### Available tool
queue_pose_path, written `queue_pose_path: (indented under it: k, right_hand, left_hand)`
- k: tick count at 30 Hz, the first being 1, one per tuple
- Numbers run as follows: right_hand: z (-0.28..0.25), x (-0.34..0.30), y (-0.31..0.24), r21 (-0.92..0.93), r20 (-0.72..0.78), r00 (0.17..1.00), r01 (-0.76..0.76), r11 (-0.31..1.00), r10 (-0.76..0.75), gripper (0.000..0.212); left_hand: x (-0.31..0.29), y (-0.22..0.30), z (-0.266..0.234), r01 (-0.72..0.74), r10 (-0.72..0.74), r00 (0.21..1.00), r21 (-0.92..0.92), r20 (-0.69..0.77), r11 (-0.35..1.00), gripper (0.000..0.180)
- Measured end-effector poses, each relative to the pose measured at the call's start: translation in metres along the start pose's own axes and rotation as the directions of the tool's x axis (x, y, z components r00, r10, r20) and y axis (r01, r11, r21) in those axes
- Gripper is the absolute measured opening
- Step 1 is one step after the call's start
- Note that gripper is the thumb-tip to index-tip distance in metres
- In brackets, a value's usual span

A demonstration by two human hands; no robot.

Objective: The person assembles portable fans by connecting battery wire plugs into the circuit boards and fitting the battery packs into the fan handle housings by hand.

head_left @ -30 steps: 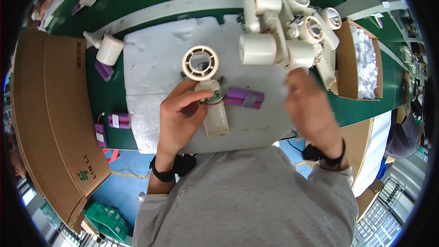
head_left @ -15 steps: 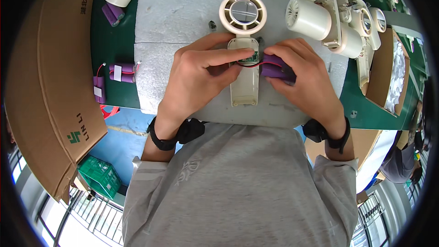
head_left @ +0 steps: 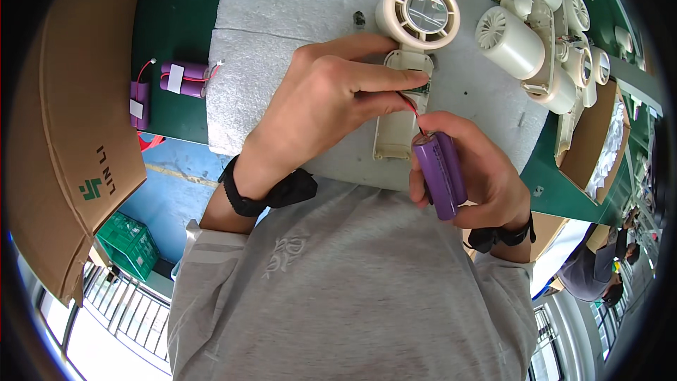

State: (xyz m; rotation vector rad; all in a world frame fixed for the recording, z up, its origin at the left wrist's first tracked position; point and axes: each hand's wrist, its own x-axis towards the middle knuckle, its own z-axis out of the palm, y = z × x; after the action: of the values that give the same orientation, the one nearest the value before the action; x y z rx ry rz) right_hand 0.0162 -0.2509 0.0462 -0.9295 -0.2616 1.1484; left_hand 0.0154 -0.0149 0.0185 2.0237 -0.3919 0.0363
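board (head_left: 422,89) in shell (head_left: 395,137), bits (head_left: 608,149) in carton (head_left: 587,140)

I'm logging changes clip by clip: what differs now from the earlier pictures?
The right hand, at first away from the purple battery pack, has taken hold of it, lifted it off the foam sheet and brought it toward the body, turning it from crosswise to roughly lengthwise. The left hand stays at the handle of the fan casing.

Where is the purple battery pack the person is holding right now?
In the head view, the purple battery pack is right of centre, in the person's right hand, beside the lower end of the cream fan handle.
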Motion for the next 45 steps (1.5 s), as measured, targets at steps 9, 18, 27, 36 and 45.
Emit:
queue_pose_path:
  k: [9, 18, 27, 36, 45]
  right_hand:
    - [0.009, 0.008, -0.001, -0.782, -0.069, 0.955, 0.127, 0.61, -0.288, 0.081]
    - [0.014, 0.01, 0.015, -0.935, -0.164, 0.866, 0.018, 0.355, -0.473, 0.067]
    - [0.023, 0.023, 0.021, -0.99, -0.104, 0.841, -0.035, 0.139, -0.53, 0.064]
    - [0.024, 0.019, 0.03, -0.998, -0.061, 0.787, -0.042, 0.045, -0.614, 0.058]
    - [0.022, 0.021, 0.029, -0.997, 0.002, 0.811, -0.045, -0.066, -0.586, 0.053]
  left_hand:
    - [-0.002, 0.002, 0.001, 0.022, -0.023, 1.0, 0.043, 0.007, 0.999, 0.03]
    - [0.002, -0.004, -0.007, 0.094, -0.088, 0.992, -0.065, 0.09, 0.993, 0.025]
    - [0.002, -0.006, -0.005, 0.054, -0.045, 0.995, -0.113, 0.084, 0.992, 0.025]
    - [0.003, -0.007, -0.006, 0.022, -0.013, 0.997, -0.127, 0.07, 0.992, 0.025]
    - [0.001, -0.006, -0.007, 0.048, -0.035, 0.996, -0.144, 0.087, 0.988, 0.033]
